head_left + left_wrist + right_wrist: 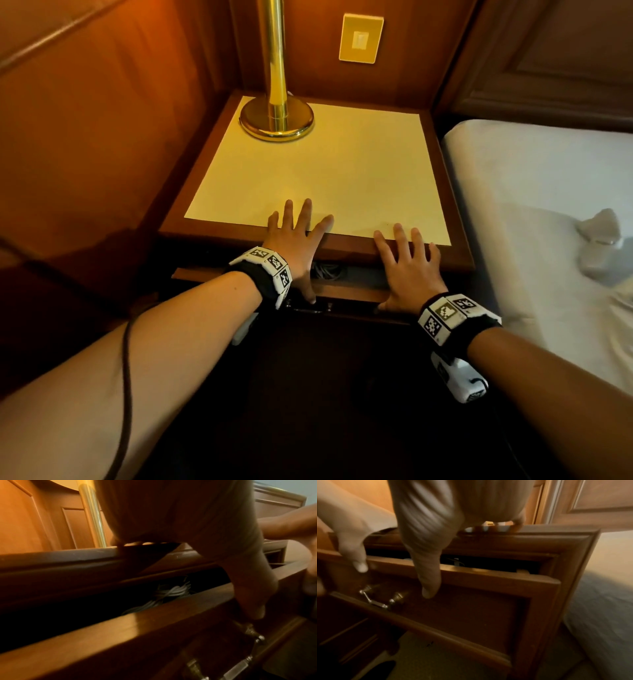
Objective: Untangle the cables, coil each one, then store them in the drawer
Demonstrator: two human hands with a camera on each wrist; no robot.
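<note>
the nightstand (342,246) fills the corner between a wood-panelled wall and the bed (548,192), with a brass lamp (276,118) at the back left of its pale top. below the top's front edge the drawer (346,291) stands slightly out, its long axis running left to right across the person, so the gap that is open is a narrow slot. inside that slot, towards the middle, lies a bundle of pale coiled cables (171,592), stored already by the look of it.

the left hand (298,246) and right hand (409,267) both lie spread over the top's front edge, fingers straight and holding nothing. each thumb hangs down over the drawer front: the left one just beside the metal pull handle (375,599), the right one further right on the bare panel.

the drawer front sits directly under both palms, just towards the person. judging by this, closing it means a push away from the body, and the left hand is nearer the handle and the centre.
</note>
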